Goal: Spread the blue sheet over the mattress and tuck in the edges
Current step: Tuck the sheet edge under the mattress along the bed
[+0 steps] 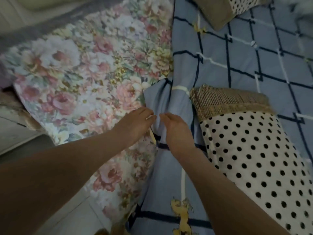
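The blue sheet [237,61] with dark and white check lines covers the right half of the view. Its left edge is bunched into a fold [162,99] along the flowered mattress [81,78] that fills the left and middle. My left hand [135,122] pinches the sheet's edge at the fold from the mattress side. My right hand [177,133] grips the same bunched edge just to its right. Both hands nearly touch.
A polka-dot pillow [254,158] with a woven tan band lies on the sheet right beside my right arm. A second such pillow [225,9] sits at the top. Pale tiled floor [71,214] shows at the lower left.
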`<move>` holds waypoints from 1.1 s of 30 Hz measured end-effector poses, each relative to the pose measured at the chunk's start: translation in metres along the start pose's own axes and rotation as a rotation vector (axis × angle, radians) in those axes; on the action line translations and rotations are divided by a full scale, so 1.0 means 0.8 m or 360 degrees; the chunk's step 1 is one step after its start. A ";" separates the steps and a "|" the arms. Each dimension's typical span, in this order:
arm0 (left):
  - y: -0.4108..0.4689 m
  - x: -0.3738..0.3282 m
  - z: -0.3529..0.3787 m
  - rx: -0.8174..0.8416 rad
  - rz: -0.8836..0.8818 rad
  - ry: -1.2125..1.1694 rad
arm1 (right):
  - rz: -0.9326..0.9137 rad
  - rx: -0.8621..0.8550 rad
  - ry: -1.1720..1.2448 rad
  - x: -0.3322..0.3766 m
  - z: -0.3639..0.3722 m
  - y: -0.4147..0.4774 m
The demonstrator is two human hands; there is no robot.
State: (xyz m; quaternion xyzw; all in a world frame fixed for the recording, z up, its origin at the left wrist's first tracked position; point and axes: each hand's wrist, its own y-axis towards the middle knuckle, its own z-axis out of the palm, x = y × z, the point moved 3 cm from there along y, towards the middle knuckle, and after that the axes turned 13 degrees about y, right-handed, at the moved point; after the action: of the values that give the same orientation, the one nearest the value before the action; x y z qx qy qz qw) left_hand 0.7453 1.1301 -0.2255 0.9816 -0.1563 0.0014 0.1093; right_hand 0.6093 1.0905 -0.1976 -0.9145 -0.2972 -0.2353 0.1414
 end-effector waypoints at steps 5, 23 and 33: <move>0.084 0.070 0.019 0.0161 -0.0251 0.0070 | -0.0134 0.0022 -0.0127 -0.025 -0.029 0.128; 0.173 0.048 0.101 0.0365 -0.0558 -0.0680 | -0.0623 0.0613 -0.0598 -0.140 -0.047 0.165; 0.206 0.077 0.105 0.0344 -0.1077 -0.0028 | -0.0479 0.0347 -0.0217 -0.107 -0.056 0.251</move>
State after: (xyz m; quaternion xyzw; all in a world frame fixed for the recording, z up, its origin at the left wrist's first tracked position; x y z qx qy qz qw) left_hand 0.7508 0.9402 -0.2700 0.9837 0.1780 -0.0268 -0.0024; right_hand 0.6549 0.8744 -0.2273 -0.8528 -0.4633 -0.1576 0.1823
